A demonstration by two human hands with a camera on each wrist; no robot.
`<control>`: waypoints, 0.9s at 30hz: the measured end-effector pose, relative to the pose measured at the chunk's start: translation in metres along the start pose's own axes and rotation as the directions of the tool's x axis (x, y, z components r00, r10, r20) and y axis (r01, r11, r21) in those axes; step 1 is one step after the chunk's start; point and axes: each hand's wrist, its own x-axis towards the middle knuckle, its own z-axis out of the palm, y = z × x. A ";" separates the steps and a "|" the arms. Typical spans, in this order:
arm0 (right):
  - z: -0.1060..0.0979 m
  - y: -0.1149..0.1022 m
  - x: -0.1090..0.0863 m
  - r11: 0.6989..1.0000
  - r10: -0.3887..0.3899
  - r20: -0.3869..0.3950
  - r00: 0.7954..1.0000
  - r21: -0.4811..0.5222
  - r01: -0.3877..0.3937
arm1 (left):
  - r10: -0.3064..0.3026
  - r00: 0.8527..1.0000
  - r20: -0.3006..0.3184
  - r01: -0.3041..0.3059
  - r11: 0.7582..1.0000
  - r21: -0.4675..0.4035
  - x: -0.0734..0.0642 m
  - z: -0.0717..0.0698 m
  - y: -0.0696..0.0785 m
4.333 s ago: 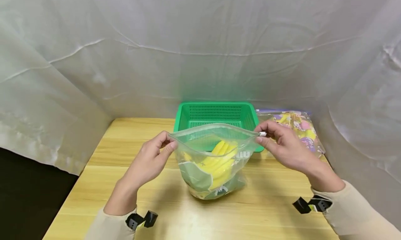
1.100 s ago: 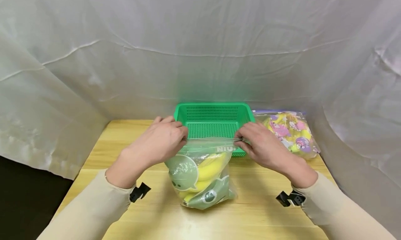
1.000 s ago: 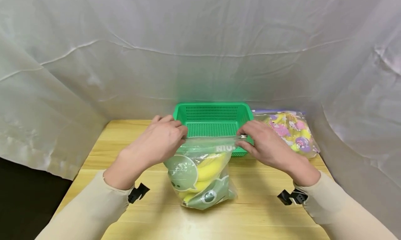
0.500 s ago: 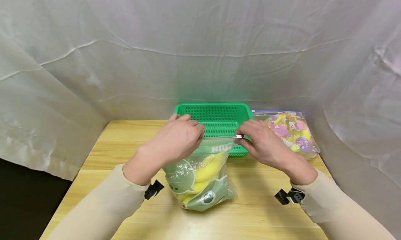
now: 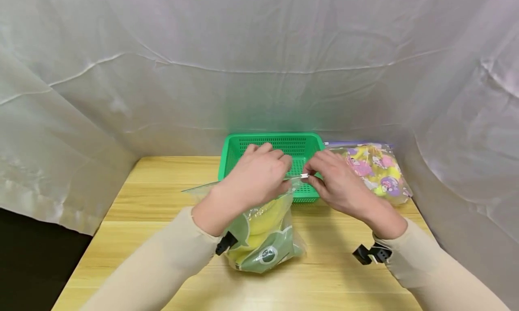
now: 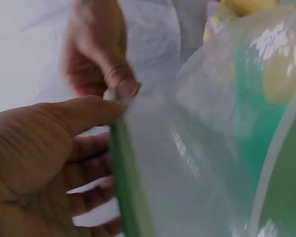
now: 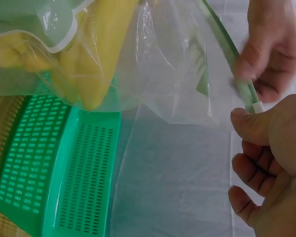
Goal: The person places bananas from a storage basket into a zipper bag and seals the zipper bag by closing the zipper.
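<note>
A clear zip bag with green print stands on the table, yellow bananas inside it. My left hand pinches the bag's green top edge close to its right end. Just beside it, my right hand pinches the same corner at the white slider. The two thumbs nearly meet in the left wrist view. The bag's left top corner sticks out free behind my left forearm. My left hand and forearm hide much of the zip line in the head view.
Behind the bag stands a green perforated basket, partly covered by the hands. A second zip bag, printed with pink and purple figures and holding yellow things, lies to its right. Grey sheeting hangs behind the wooden table.
The bag's wide mouth has been drawn flat. My left hand has moved right along the top edge to beside my right hand, leaving the left corner free. My right hand stays at the slider.
</note>
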 end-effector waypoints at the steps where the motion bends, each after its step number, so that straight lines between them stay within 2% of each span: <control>1: 0.000 0.000 0.000 1.000 0.007 0.006 1.000 0.000 -0.007 | 0.015 0.999 -0.039 -0.016 1.000 -0.005 0.003 0.003 0.003; 3: 0.000 0.000 -0.001 1.000 0.019 0.012 1.000 -0.002 -0.019 | 0.035 0.995 -0.098 -0.037 0.999 -0.018 0.008 0.007 0.008; 6: -0.001 -0.001 -0.001 0.999 0.041 0.009 0.999 0.000 -0.041 | 0.043 0.992 -0.123 -0.046 0.999 -0.020 0.013 0.010 0.012; 13: -0.002 -0.001 -0.003 0.994 0.103 0.032 0.994 0.027 -0.104 | 0.044 0.993 -0.114 -0.051 0.997 -0.057 0.017 0.014 0.014; 19: -0.005 -0.001 -0.005 0.985 0.155 0.062 0.986 0.064 -0.159 | 0.101 0.988 -0.114 -0.113 0.989 -0.100 0.019 0.017 0.012; 22: -0.008 0.000 -0.005 0.984 0.163 0.081 0.983 0.066 -0.168 | 0.150 0.982 -0.112 -0.161 0.982 -0.101 0.020 0.017 0.009; 27: -0.014 0.001 -0.005 0.970 0.228 0.120 0.966 0.061 -0.237 | 0.149 0.985 -0.086 -0.157 0.983 -0.097 0.017 0.014 -0.001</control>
